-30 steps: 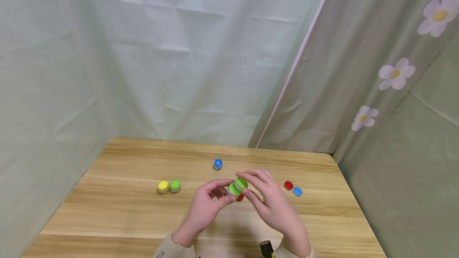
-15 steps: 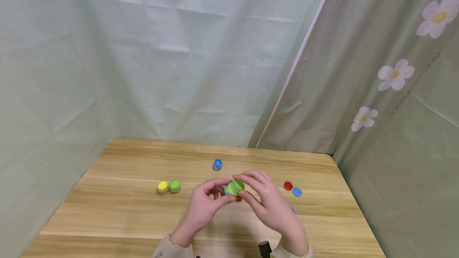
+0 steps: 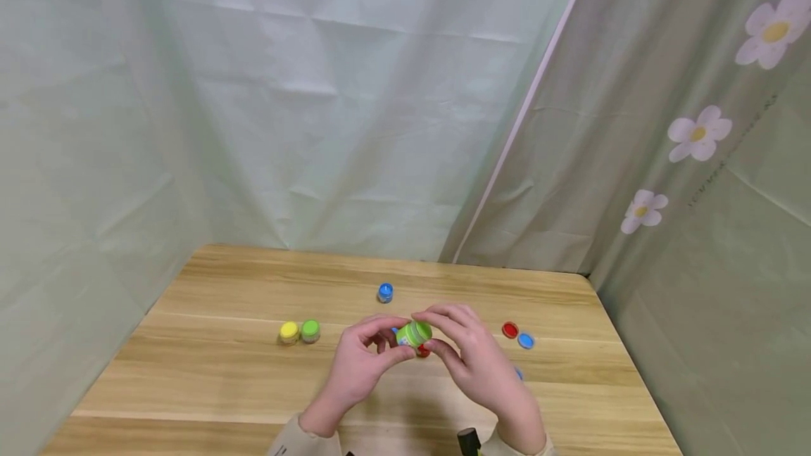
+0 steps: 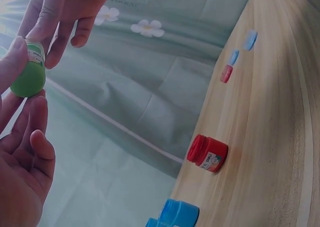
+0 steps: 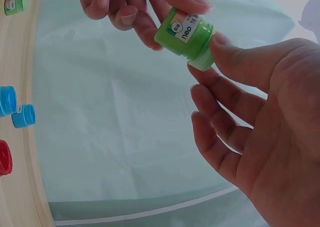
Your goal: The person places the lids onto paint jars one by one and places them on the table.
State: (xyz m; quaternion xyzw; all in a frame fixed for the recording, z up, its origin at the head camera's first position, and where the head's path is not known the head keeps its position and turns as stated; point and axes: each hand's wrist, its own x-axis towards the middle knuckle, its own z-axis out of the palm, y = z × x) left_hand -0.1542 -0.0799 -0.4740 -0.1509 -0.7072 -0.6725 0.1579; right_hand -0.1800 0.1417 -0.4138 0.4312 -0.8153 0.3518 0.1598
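Over the middle of the table, my left hand [image 3: 357, 364] grips a small green paint jar [image 5: 182, 33] between thumb and fingers, its mouth tilted toward my right hand. My right hand [image 3: 478, 357] pinches the green lid [image 5: 202, 58] with thumb and fingertips, and the lid sits right at the jar's mouth. A white printed label shows on the jar's side in the right wrist view. Below the hands stands an open red paint jar [image 4: 209, 153], partly hidden in the head view. Close to it is a blue jar [image 4: 181, 213].
Another blue jar [image 3: 385, 293] stands farther back. To the left are a yellow-topped jar [image 3: 289, 331] and a green-topped jar [image 3: 310, 330], side by side. A red lid [image 3: 510, 330] and blue lid [image 3: 526, 340] lie at the right, with another blue lid [image 3: 519, 374] beside my right wrist.
The green lid, apart from the jar's rim a second ago, has come down against its mouth. Both hands have shifted slightly left with the jar.
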